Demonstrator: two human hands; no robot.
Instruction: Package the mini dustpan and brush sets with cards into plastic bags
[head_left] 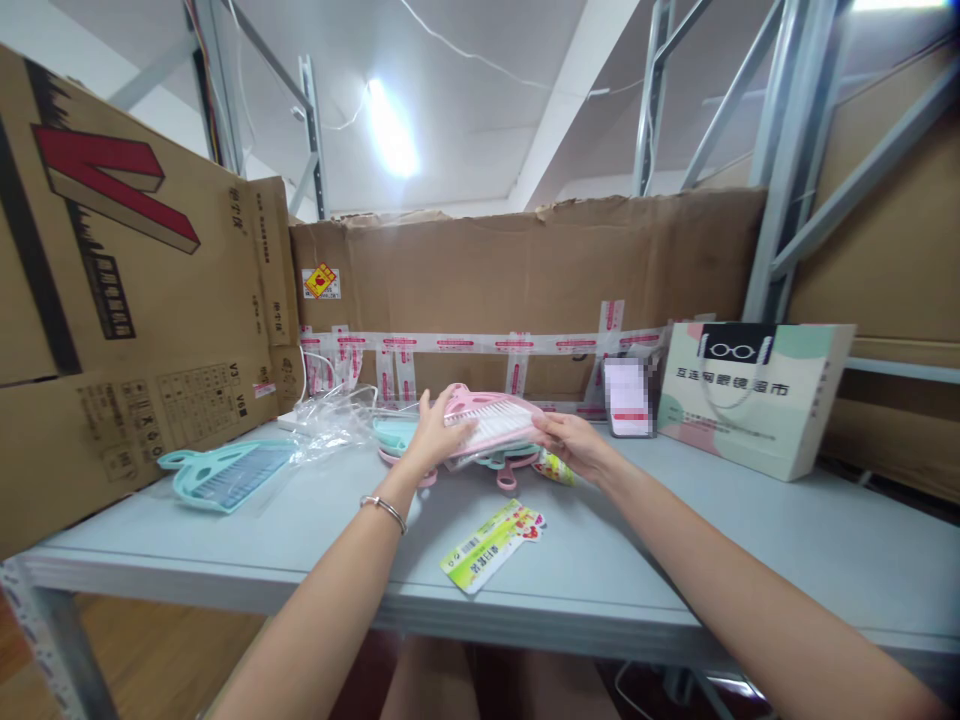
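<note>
Between my two hands is a pink dustpan (454,400) with a white-bristled brush (499,418) nested in it, held just over a pile of others. My left hand (436,432) grips its left end, thumb raised and fingers partly hidden. At the right end, my right hand (577,442) pinches the edge. Under it lie more pink and teal dustpan sets (394,435), mostly covered. In front rests a yellow-green printed card (491,545). To the left, a teal dustpan and brush set (229,475) lies on the grey table (337,540).
Crumpled clear plastic (337,425) lies behind the teal set. A phone (630,398) leans upright at the back, beside a paper bag (750,400). Large cardboard boxes (150,300) wall the left and a long carton (510,270) the back. Metal posts (780,180) rise at the right.
</note>
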